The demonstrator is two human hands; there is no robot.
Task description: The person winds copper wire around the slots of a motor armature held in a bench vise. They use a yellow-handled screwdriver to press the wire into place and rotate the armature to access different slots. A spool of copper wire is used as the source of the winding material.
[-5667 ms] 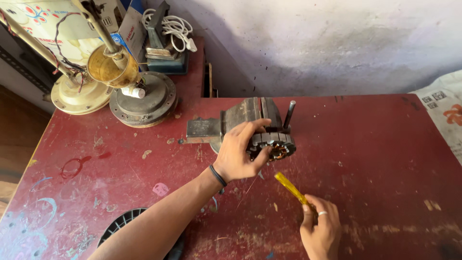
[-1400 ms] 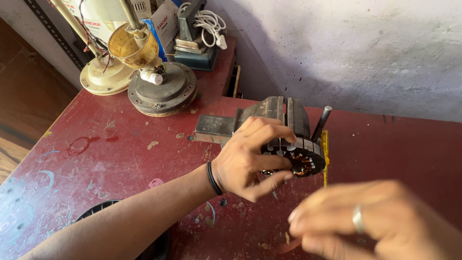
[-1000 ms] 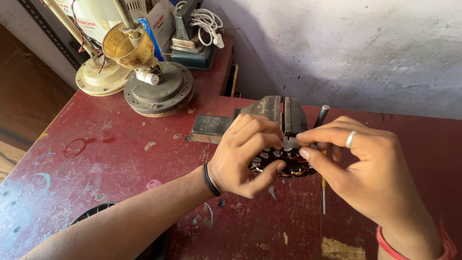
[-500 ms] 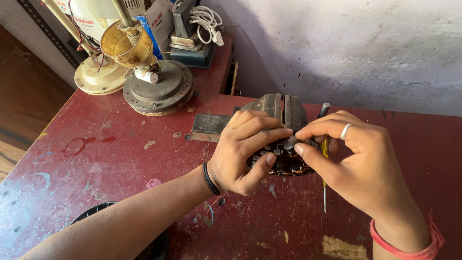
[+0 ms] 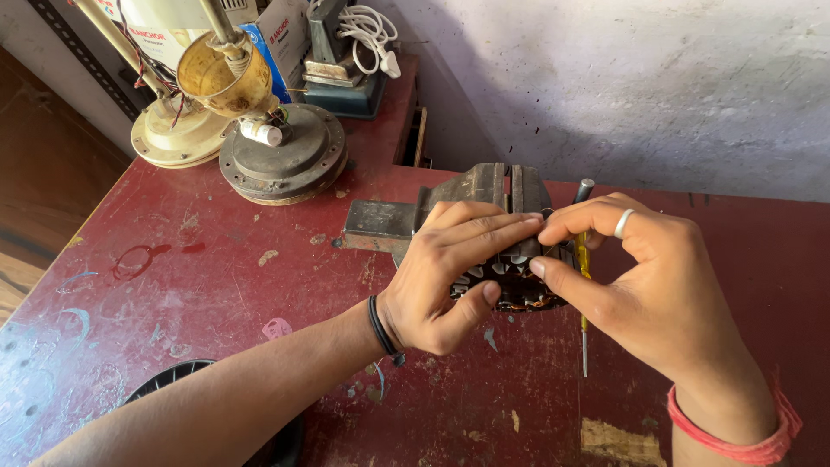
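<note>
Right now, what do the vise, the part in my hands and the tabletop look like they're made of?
Vise: dull grey metal, probably cast iron or steel, with a worn matte look.
Motor stator: dark metal, apparently with coppery wire at its lower edge; both hands cover most of it.
Tabletop: red-painted surface, scuffed and chipped; a pale patch suggests wood beneath, though that's uncertain.

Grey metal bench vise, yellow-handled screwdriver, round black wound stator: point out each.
Grey metal bench vise (image 5: 484, 183), head view, top of its jaw block.
Yellow-handled screwdriver (image 5: 584, 259), head view, yellow handle.
Round black wound stator (image 5: 519, 290), head view, lower rim between the hands.
</note>
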